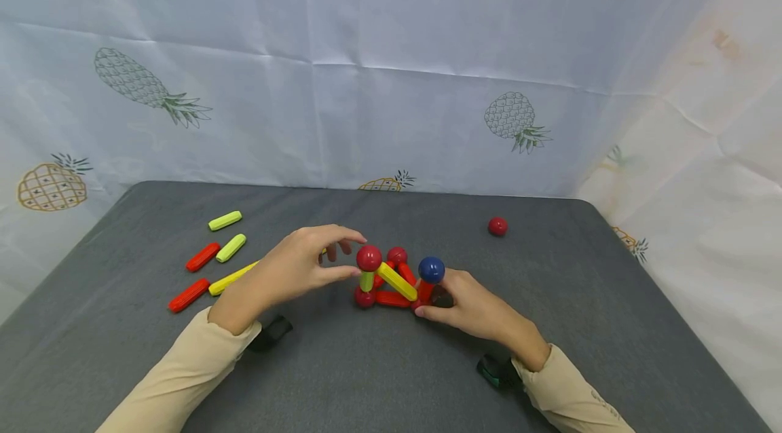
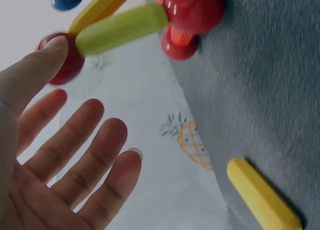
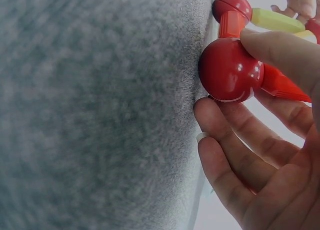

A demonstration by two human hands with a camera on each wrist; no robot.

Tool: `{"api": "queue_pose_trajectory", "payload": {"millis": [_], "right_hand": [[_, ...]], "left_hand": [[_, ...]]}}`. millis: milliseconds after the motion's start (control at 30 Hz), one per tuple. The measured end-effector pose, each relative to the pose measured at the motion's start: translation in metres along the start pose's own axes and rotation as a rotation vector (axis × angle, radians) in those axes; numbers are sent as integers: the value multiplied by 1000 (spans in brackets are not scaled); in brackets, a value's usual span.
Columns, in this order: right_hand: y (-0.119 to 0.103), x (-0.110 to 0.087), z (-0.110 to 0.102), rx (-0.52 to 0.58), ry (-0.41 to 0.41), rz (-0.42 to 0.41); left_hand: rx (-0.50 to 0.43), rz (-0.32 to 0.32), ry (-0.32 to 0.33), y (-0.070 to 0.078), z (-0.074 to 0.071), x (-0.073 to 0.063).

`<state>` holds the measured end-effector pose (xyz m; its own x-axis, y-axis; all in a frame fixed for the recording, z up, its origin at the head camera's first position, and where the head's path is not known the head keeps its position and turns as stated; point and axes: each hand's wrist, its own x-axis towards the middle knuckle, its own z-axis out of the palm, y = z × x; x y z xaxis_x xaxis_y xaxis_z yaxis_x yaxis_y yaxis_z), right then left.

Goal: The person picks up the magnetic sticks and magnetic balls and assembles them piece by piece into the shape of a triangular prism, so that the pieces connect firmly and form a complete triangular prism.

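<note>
A frame of magnetic-looking balls and rods stands mid-table. Its base has red balls joined by red rods (image 1: 393,298). At the left a light-green rod (image 2: 125,28) rises to a raised red ball (image 1: 369,258); a yellow rod (image 1: 398,281) slopes from there toward the right corner. A blue ball (image 1: 432,270) tops a red upright at the right. My left hand (image 1: 293,267) is beside the raised red ball, fingers spread and thumb close to it; contact is unclear. My right hand (image 1: 470,304) pinches the lower right red ball (image 3: 230,70) between thumb and fingers.
Left of the frame lie loose red rods (image 1: 189,295), light-green rods (image 1: 225,220) and a yellow rod (image 1: 232,278), partly behind my left forearm. One loose red ball (image 1: 497,227) sits at the back right. A pineapple-print cloth (image 1: 391,114) hangs behind the grey table (image 1: 391,379).
</note>
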<state>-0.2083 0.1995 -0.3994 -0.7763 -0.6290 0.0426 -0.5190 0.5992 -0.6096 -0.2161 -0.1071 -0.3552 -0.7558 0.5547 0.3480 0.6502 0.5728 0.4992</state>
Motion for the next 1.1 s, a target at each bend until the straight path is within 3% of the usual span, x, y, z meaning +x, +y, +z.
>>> {"api": "queue_pose_trajectory", "payload": {"millis": [167,833,1100], "right_hand": [[0,0,0,-5,5,-6],[-2,-1,-1,-2,8,-7],[-2,0,-1,-5,9,-15]], "left_hand": [[16,-44,-3,-7,-9,-1],[47,-341,-117,-47,-60,-17],[58,-369,-130,-61,-67,-23]]}}
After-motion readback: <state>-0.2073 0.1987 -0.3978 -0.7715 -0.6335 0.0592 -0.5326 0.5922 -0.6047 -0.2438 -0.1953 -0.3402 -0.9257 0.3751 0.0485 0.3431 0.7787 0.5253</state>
